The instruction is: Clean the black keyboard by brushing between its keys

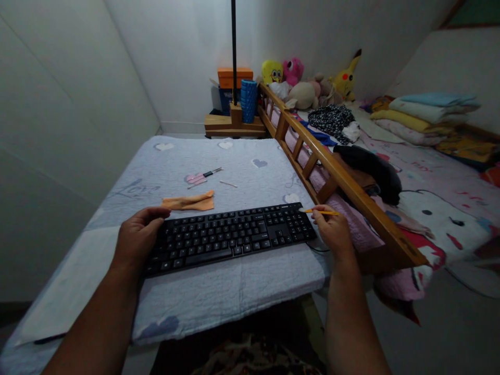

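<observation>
A black computer keyboard [226, 237] lies slightly slanted on the cloth-covered table. My left hand [141, 232] grips its left end, thumb on top, the other fingers partly hidden. Between the fingertips of my right hand [330, 224] is a thin yellow-handled brush [321, 211], its pale tip at the keyboard's upper right corner. Behind the keyboard is a crumpled orange cloth [189, 201]. Farther back lie a cotton swab [228, 183] and a small pink item [196, 178] with a dark-handled tool [212, 172] beside it.
A heart-patterned cover [250, 291] spreads over the table. Along the right side runs a wooden bed rail [324, 151], with bedding, clothes and plush toys [302, 96] beyond. A blue foam roller [249, 101] and an orange box [235, 77] stand at the back by a black pole [234, 47].
</observation>
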A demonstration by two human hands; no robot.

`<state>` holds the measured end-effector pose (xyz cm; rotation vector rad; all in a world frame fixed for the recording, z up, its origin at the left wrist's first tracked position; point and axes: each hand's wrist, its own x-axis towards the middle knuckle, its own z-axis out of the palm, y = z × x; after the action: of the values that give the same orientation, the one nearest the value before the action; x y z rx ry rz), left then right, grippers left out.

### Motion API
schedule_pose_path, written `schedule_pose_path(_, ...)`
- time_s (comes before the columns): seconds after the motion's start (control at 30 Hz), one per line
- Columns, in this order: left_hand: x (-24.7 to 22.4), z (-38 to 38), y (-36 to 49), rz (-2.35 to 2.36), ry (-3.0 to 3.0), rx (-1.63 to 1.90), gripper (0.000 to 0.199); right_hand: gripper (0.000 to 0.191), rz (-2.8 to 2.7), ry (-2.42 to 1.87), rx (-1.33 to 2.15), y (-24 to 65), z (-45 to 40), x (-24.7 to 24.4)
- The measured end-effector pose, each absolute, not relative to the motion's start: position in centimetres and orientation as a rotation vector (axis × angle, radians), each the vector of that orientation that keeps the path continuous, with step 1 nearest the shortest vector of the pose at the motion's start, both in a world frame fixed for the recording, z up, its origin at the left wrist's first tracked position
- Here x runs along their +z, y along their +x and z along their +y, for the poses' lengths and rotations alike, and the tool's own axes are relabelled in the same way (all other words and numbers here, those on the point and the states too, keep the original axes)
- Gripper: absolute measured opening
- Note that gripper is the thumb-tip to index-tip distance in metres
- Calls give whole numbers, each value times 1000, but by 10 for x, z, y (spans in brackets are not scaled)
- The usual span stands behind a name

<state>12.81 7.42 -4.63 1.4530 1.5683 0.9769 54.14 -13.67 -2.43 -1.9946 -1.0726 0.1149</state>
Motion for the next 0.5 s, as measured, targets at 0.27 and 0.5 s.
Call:
schedule_pose_path(0.27, -48, 75, 126, 1570, 1512, 976, 31, 22, -1056, -2179, -68, 541, -158, 3)
schedule_pose_path(0.5, -48, 75, 127, 1569, 1499, 982, 30, 23, -978, -2031, 12, 535, -157, 4)
